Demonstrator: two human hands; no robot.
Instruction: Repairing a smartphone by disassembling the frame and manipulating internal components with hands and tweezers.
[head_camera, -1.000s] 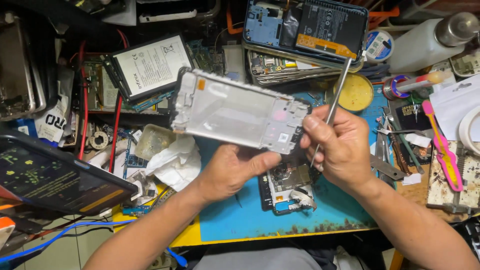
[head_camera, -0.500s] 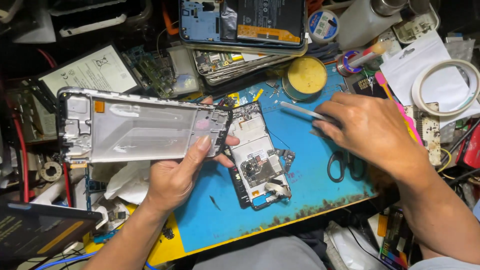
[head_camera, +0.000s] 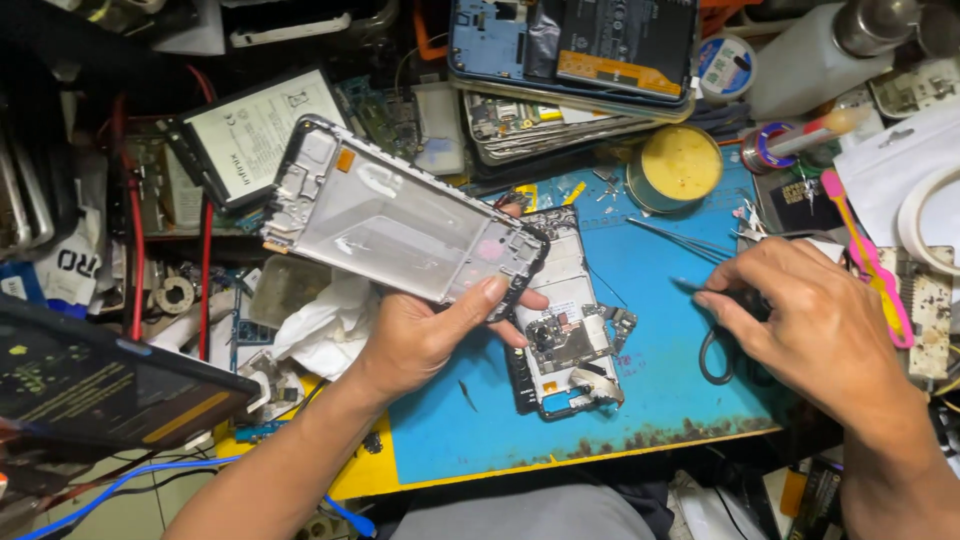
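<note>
Left hand (head_camera: 420, 335) grips a bare phone frame (head_camera: 395, 225), fingers closed on its lower end, raised above the blue mat (head_camera: 660, 300). Right hand (head_camera: 810, 320) rests on scissors (head_camera: 722, 345), fingers curled. The opened phone (head_camera: 560, 320) lies on the bench, frame off, reassembly outstanding.

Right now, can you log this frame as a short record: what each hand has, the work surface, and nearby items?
left hand: holds silver phone middle frame, lifted and tilted
right hand: resting on blue work mat, over black-handled scissors
under frame: opened phone body with exposed circuit board, flat on mat
nearby: round yellow tin; white crumpled tissue
</note>
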